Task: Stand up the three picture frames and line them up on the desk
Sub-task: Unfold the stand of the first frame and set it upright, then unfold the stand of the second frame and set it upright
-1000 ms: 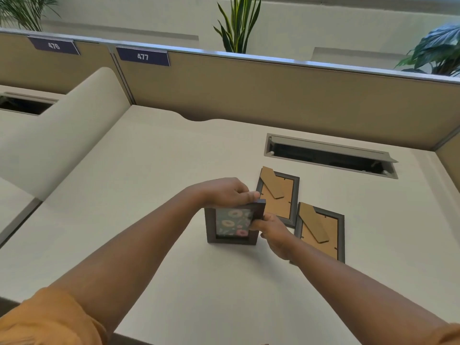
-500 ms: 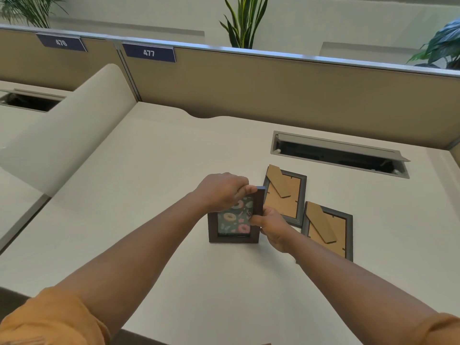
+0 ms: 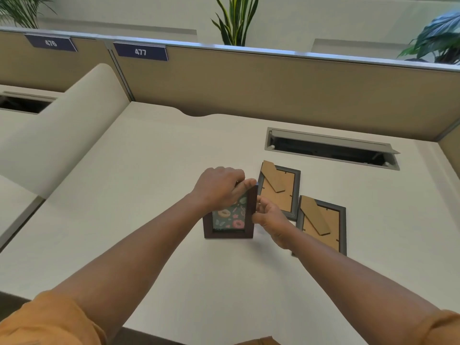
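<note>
A dark brown picture frame [image 3: 229, 234] with a donut picture stands upright on the desk [image 3: 149, 195], facing me. My left hand [image 3: 219, 189] grips its top edge from above. My right hand [image 3: 270, 220] holds its right side, fingers pinched at the edge. Two grey frames lie face down to the right, cardboard backs and stands showing: one grey frame [image 3: 280, 191] farther back, the other grey frame [image 3: 321, 225] nearer and partly under my right forearm.
An open cable slot [image 3: 331, 151] is set into the desk behind the frames. A tan partition [image 3: 273, 95] with label 477 bounds the back. A cream curved divider [image 3: 62, 130] rises at the left. The desk's near edge lies under my forearms.
The brown frame has turned slightly and stands steeper; my left hand stays on its top while my right hand has shifted up along its right edge.
</note>
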